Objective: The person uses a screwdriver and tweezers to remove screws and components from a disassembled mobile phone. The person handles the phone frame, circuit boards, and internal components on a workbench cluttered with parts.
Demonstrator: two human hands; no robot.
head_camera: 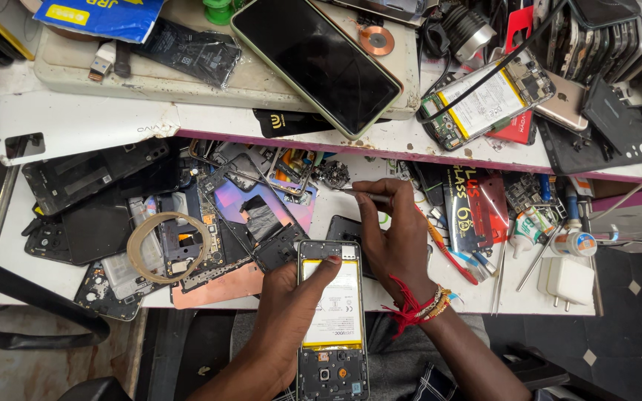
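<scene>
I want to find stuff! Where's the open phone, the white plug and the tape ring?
open phone [334,315]: head view, on its pale battery.
white plug [568,281]: head view, on its flat top.
tape ring [137,241]: head view, on its left band.

My left hand [291,312] hid part of the opened phone [332,319], whose bottom end ran off the frame. My right hand [395,238] covered most of the tool [362,194]; its tip was too small to identify.

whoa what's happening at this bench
A person is working on an opened phone with its back cover off and the battery exposed. The left hand holds the phone, thumb on the battery. The right hand holds a thin metal tool away from it, above the cluttered workbench, which is strewn with phone parts.
</scene>
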